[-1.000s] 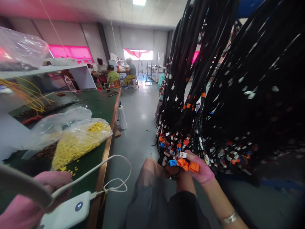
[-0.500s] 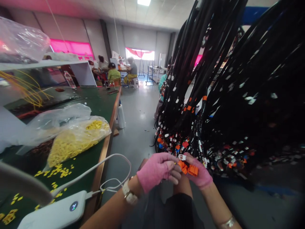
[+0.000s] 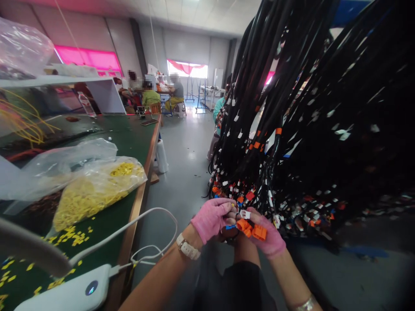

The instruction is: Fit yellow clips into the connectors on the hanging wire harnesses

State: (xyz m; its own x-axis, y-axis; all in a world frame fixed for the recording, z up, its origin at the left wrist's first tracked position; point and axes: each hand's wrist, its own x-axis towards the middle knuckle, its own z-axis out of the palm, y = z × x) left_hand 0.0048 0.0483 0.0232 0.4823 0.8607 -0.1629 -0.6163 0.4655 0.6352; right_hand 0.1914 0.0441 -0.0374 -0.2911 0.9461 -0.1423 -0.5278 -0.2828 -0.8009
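Observation:
My left hand [image 3: 212, 219], in a pink glove with bare fingertips, is closed in a pinch, with a tiny yellow piece [image 3: 232, 204] showing at its fingertips. A blue connector [image 3: 230, 226] shows just below those fingers; whether they touch it I cannot tell. My right hand [image 3: 271, 236], gloved alike, is closed around orange connectors [image 3: 259, 232], which lie against its palm and fingers. A small white piece [image 3: 245, 214] sits by the right fingertips, close to the left ones. Wires behind the connectors are mostly hidden.
Black wire harnesses [image 3: 259, 86] hang thickly on the right. At left, a green table [image 3: 129, 140] bears a bag of yellow pieces [image 3: 94, 194], scattered yellow pieces, a white power bank [image 3: 68, 291] and its cable [image 3: 129, 224]. Several people sit farther back.
My left hand has moved slightly up and left, its fingers drawing back from the orange connectors. The blue connector now shows below it. My right hand still holds the orange connectors.

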